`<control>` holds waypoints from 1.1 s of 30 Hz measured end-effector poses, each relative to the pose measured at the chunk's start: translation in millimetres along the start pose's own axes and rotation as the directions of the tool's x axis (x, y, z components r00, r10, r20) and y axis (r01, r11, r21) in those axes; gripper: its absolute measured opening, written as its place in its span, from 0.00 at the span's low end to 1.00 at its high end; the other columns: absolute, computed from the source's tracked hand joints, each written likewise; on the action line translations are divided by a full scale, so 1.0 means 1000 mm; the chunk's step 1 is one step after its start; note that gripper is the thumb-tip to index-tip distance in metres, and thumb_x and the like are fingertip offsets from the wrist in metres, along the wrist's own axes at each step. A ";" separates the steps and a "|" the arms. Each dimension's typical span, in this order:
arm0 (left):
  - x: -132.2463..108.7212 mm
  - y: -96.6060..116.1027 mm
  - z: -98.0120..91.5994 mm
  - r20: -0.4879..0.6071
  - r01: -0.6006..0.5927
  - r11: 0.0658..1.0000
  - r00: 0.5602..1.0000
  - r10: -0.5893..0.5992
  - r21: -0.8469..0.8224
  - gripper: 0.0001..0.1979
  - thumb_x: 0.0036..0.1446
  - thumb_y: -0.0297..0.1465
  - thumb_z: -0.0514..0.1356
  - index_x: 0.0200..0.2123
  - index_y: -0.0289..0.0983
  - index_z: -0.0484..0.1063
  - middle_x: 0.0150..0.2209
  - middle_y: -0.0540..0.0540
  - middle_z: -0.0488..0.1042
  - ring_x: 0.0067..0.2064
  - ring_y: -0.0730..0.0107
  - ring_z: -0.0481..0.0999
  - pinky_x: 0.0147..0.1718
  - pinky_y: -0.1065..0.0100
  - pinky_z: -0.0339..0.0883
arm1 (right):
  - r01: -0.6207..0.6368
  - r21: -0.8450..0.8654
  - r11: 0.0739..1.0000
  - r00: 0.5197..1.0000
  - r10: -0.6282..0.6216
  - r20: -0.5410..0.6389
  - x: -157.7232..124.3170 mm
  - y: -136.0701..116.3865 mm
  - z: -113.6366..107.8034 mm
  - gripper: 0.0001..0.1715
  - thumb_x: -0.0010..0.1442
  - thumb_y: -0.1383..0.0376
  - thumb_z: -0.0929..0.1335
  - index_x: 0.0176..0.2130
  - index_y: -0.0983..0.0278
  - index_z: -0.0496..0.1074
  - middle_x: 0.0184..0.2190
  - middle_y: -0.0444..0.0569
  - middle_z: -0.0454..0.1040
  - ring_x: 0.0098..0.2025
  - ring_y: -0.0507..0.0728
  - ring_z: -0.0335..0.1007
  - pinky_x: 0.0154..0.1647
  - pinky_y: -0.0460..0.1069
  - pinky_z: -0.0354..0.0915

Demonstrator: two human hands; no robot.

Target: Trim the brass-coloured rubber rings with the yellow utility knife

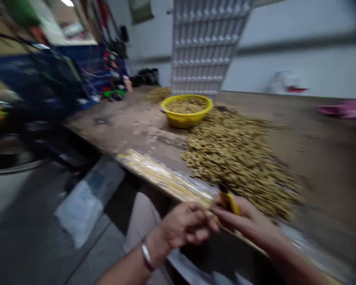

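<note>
At the table's front edge my left hand [187,225] has its fingers curled and pinched together; what sits in them is too small and blurred to name. Close beside it, my right hand [245,217] is closed around a yellow-and-black hand tool [231,202], its dark end pointing up. The fingertips of both hands nearly meet. Just beyond them spreads a large heap of small brass-coloured pieces with holes [234,152]. A yellow bowl [185,118] filled with similar pieces stands at the heap's far left side.
A plastic-covered yellowish strip [163,174] runs along the front edge of the brown table [329,158]. Behind the bowl leans a grey ribbed panel [206,47]. A smaller brass-coloured pile [158,95] lies farther back, and a pink item [348,109] at right. A white bag [80,211] lies on the floor.
</note>
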State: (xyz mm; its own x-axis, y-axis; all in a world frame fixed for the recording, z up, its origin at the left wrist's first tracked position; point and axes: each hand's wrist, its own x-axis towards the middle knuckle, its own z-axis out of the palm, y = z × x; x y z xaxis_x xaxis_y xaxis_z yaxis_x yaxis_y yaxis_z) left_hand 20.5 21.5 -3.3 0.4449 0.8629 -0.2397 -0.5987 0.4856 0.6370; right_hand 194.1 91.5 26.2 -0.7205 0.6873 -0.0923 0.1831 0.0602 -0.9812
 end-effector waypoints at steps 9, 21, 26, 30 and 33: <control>0.000 -0.001 -0.018 -0.206 -0.131 0.954 0.960 0.190 0.270 0.12 0.52 0.36 0.67 0.30 0.32 0.72 0.27 0.48 0.69 0.20 0.84 0.59 0.15 0.79 0.47 | -0.002 -0.170 0.985 0.990 -0.022 -0.141 0.008 0.005 0.006 0.15 0.60 0.61 0.64 0.25 0.65 0.63 0.21 0.39 0.56 0.24 0.47 0.50 0.26 0.43 0.51; -0.004 0.002 -0.026 -0.213 -0.196 0.869 0.923 0.319 0.454 0.12 0.58 0.38 0.61 0.34 0.35 0.67 0.21 0.54 0.57 0.21 0.80 0.52 0.19 0.75 0.44 | -0.041 -0.821 0.570 0.975 -0.155 -0.156 0.002 0.021 0.025 0.02 0.56 0.70 0.65 0.33 0.64 0.67 0.29 0.46 0.71 0.30 0.52 0.62 0.30 0.46 0.49; -0.005 0.003 -0.022 -0.183 -0.212 0.841 0.922 0.341 0.497 0.10 0.59 0.37 0.60 0.33 0.35 0.67 0.22 0.54 0.56 0.23 0.79 0.51 0.21 0.74 0.44 | -0.085 -0.867 0.490 0.974 -0.144 -0.177 0.002 0.022 0.029 0.03 0.57 0.71 0.64 0.32 0.63 0.67 0.29 0.46 0.71 0.29 0.52 0.62 0.29 0.47 0.48; -0.005 0.008 -0.020 -0.127 -0.233 0.783 0.921 0.368 0.576 0.10 0.60 0.36 0.58 0.31 0.35 0.67 0.24 0.52 0.56 0.25 0.77 0.53 0.23 0.74 0.49 | -0.134 -0.872 0.470 0.973 -0.103 -0.206 0.004 0.021 0.033 0.04 0.58 0.70 0.64 0.34 0.63 0.67 0.31 0.46 0.73 0.29 0.52 0.65 0.29 0.48 0.48; -0.005 0.013 -0.022 -0.125 -0.229 0.717 0.906 0.405 0.658 0.09 0.60 0.34 0.58 0.30 0.35 0.68 0.30 0.49 0.60 0.28 0.75 0.56 0.24 0.74 0.51 | -0.170 -0.867 0.468 0.968 -0.084 -0.235 0.009 0.022 0.037 0.04 0.60 0.68 0.63 0.35 0.63 0.68 0.30 0.47 0.74 0.29 0.53 0.67 0.29 0.48 0.49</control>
State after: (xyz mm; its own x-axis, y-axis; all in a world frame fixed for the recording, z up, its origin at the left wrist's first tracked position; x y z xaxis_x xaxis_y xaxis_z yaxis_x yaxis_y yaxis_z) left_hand -3.9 26.5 -9.6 0.0775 0.9957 -0.0512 -0.0929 0.0583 0.9940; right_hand 166.5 72.6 -2.5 -0.5562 0.8304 0.0325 0.7879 0.5394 -0.2972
